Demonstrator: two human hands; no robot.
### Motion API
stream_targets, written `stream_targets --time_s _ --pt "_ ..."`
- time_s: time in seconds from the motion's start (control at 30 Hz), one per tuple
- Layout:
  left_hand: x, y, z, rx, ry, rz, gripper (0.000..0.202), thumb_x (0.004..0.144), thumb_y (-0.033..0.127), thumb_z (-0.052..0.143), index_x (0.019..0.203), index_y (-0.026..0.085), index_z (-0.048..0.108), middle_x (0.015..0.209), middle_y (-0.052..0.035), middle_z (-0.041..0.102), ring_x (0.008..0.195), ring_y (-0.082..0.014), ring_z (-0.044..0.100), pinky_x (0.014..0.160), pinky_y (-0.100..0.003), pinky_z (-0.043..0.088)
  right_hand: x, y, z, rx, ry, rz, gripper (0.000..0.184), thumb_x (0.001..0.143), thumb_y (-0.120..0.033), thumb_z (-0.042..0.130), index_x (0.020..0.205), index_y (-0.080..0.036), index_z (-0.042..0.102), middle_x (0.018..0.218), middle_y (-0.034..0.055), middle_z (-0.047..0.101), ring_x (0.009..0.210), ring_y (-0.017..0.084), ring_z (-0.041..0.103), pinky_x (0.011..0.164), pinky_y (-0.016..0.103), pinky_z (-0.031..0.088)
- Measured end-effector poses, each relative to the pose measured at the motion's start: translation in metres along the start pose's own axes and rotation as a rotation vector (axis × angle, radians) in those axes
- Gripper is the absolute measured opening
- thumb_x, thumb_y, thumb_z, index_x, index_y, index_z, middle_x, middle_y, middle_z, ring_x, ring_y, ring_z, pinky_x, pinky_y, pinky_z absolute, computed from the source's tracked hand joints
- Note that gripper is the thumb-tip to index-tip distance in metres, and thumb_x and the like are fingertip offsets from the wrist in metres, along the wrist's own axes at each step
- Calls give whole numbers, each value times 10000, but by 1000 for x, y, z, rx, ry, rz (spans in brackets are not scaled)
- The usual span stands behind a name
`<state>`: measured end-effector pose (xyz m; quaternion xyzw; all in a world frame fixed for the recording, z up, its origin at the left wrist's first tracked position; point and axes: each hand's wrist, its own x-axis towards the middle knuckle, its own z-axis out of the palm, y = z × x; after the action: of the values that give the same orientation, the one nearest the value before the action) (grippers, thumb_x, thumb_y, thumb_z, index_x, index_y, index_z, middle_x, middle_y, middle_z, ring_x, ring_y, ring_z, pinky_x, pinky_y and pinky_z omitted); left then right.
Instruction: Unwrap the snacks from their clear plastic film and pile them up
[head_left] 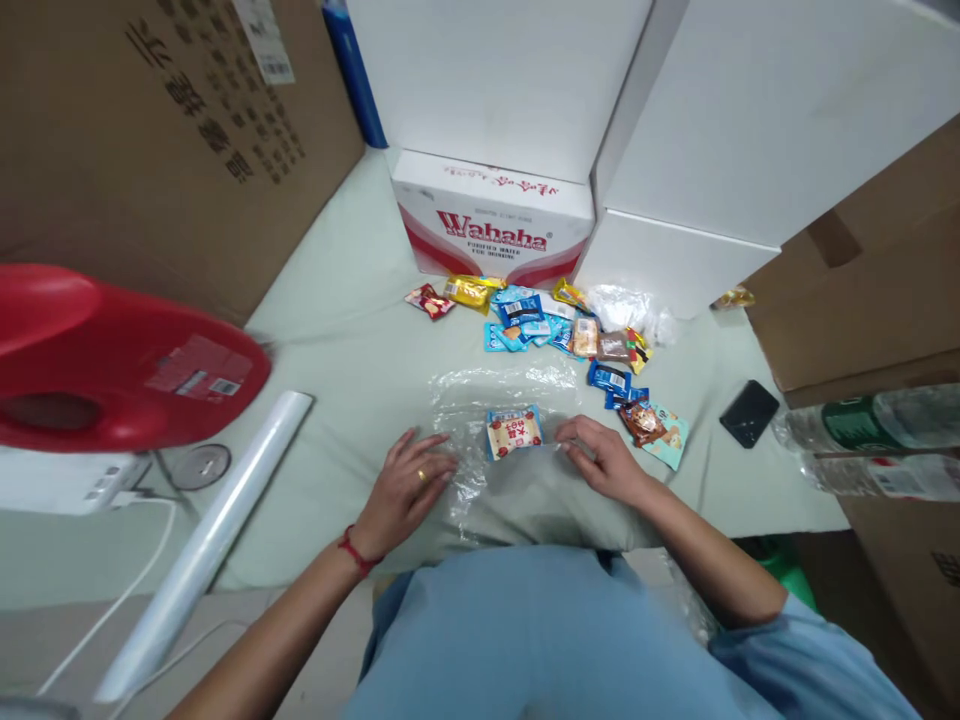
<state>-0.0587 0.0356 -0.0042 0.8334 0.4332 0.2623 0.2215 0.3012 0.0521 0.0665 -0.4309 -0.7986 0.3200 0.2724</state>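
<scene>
A sheet of clear plastic film (469, 480) lies on the pale green cloth, with a blue-and-cream snack packet (513, 432) with red print resting on it. My left hand (412, 478), wearing a gold ring and a red wrist cord, is flat with fingers apart at the film's left edge. To the right of the packet, my right hand (598, 457) has thumb and forefinger brought together on the film's edge. Beyond it lie a brown snack packet (643, 424) and a mint-green packet (670, 436).
Several wrapped snacks (525, 318) are heaped before a Wahaha carton (495, 225). A film roll (214, 530) lies left, below a red plastic object (127, 360). On the right are a black phone (749, 413) and plastic bottles (870, 422). Large cardboard boxes (172, 200) stand around.
</scene>
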Motion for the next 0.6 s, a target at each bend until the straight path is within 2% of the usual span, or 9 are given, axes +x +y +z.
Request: stream_targets --time_s 0.07,0.1,0.17,0.23,0.27,0.33,0.43,0.53,0.6 --pt "6 4 -8 -73 30 -52 283 1017 272 444 1164 266 686 1181 -60 787 1365 -236 612 1276 -559 296 13 3 -3 -11 -4 13 207 1073 -303 477 1057 -210 661 970 73 706 924 201 673 849 341 546" --pt "7 8 -11 -104 30 -35 321 1003 290 438 1230 258 663 1258 -81 761 1410 -246 575 1281 -566 289 18 5 -3 -18 -5 26 217 1072 -310 482 1049 -204 670 958 71 708 906 197 671 838 334 540" --pt "3 16 -15 -127 -20 71 430 961 332 468 1360 255 607 1441 -114 671 1529 -282 445 1301 -596 232 23 7 -2 -27 -25 56 232 1068 -318 491 1044 -197 687 954 69 714 886 189 667 828 322 529" --pt "-6 24 -12 -67 -97 178 526 922 363 549 1442 286 572 1572 -108 572 1604 -316 313 1311 -629 157 26 9 -1 -27 -47 86 242 1063 -323 499 1042 -193 702 948 66 716 865 182 661 811 309 519" --pt "-11 27 -7 -13 -115 202 537 913 359 594 1448 312 578 1594 -95 553 1617 -323 282 1312 -634 133 26 10 -1 -25 -56 102 245 1059 -327 505 1040 -192 710 941 65 715 850 180 657 795 302 515" --pt "-18 29 3 68 -78 188 433 918 304 644 1348 351 658 1534 -63 620 1609 -310 304 1312 -625 124 26 12 0 -12 -61 132 250 1049 -335 520 1038 -193 726 926 61 714 820 174 650 764 290 505" --pt "-14 24 14 6 66 49 202 984 239 563 1075 308 729 1249 -34 784 1466 -255 528 1303 -590 197 27 17 -1 39 -54 169 257 1028 -362 552 1033 -192 744 924 56 724 795 166 648 743 281 496" --pt "4 15 12 -162 205 -211 218 1018 340 497 960 246 685 1087 -51 799 1162 -219 711 1246 -527 353 31 25 -4 117 -73 238 298 1007 -430 579 1029 -183 746 926 53 744 817 172 660 754 281 500" --pt "20 9 7 -233 258 -389 277 999 438 505 924 227 668 989 -57 780 984 -206 723 1111 -440 494 33 32 -6 157 -97 298 352 1000 -484 582 1032 -173 743 894 42 741 793 168 649 731 271 491"
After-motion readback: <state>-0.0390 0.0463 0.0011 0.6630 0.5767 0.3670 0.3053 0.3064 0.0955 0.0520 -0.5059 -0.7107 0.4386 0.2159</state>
